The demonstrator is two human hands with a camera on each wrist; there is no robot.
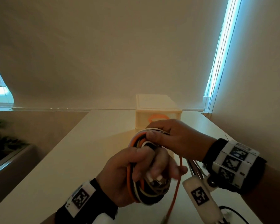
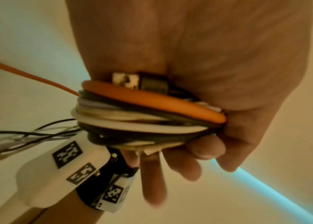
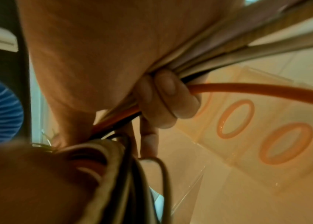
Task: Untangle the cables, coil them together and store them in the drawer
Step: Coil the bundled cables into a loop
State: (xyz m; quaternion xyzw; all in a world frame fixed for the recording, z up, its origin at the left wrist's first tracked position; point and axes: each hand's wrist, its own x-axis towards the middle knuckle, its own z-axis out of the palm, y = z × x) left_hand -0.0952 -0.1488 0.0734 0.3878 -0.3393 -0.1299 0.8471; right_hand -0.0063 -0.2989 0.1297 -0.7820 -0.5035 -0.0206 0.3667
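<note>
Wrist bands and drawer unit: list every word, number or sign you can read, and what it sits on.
No readable words or numbers in any view.
Wrist bands: black-and-white square code markers only, no letters.
White wrist mount: one such marker.
Drawer unit: orange ring shapes on the fronts, no text.

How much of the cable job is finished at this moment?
Mostly done: the cables form one coil, held by the left hand. In hand: the right hand grips the loose strands, with an orange tail still hanging uncoiled. Left: finish winding and put the coil in the drawer unit, whose drawers look shut.
</note>
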